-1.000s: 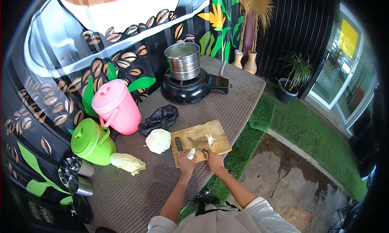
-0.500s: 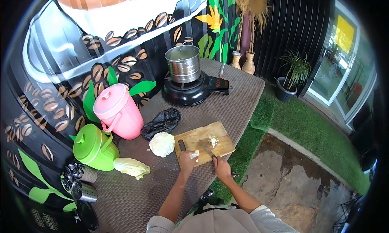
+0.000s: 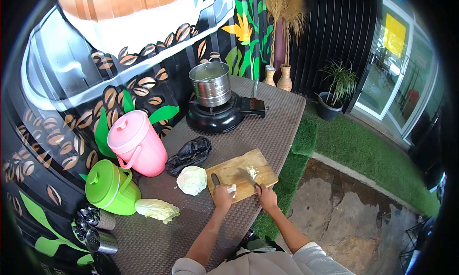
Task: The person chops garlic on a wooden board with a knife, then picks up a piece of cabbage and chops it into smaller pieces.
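On the wooden cutting board (image 3: 241, 162) lies a small heap of finely chopped white bits (image 3: 252, 171). My right hand (image 3: 267, 199) is closed around the handle of a knife (image 3: 250, 180), whose blade reaches across the board toward the heap. At the board's near left side, my left hand (image 3: 223, 198) is closed with a small white piece (image 3: 232, 189) showing at its fingers. Just beyond that hand is a dark oblong shape (image 3: 215, 180) at the board's left end. A round pale cabbage (image 3: 192, 180) sits left of the board.
A napa cabbage (image 3: 157, 210), green jug (image 3: 111, 186), pink jug (image 3: 137, 143) and black plastic bag (image 3: 190, 155) are on the left. Behind, a steel pot (image 3: 210, 87) stands on a black gas stove (image 3: 215, 118). Steel holders (image 3: 102, 240) contain utensils. The table's right edge (image 3: 287, 153) is close.
The view has shifted, so the scene sits slightly lower and farther left. The knife blade has swung nearer the chopped heap, while my left hand stays at the board's near left side.
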`<state>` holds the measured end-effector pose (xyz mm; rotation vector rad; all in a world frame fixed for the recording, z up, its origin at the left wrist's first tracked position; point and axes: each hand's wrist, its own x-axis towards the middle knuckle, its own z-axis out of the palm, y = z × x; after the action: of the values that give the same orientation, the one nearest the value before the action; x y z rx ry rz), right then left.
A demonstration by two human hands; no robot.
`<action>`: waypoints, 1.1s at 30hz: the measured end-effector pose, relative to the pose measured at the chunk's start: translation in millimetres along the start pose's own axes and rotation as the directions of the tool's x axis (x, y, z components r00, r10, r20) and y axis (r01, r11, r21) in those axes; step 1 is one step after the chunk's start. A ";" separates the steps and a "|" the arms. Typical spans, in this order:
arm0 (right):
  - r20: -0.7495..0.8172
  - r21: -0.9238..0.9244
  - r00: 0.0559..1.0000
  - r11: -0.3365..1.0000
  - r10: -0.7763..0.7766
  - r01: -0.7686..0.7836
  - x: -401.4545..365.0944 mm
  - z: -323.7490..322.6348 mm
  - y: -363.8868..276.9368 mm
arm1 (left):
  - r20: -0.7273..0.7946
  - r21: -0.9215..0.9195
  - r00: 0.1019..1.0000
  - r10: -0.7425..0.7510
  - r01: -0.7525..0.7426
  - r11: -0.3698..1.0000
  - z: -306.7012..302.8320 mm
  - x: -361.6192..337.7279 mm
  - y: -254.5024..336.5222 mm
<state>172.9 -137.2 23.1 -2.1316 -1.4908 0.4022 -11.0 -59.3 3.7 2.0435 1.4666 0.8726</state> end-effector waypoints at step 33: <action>-0.027 0.077 0.992 0.990 0.122 -0.120 13.0 6.2 2.3 | -0.053 0.113 0.998 0.022 -0.016 0.993 -0.5 -8.4 20.0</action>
<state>176.2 -124.2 17.3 -2.1648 -1.3124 0.4580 -0.3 -73.5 16.0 2.1333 1.5608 0.8773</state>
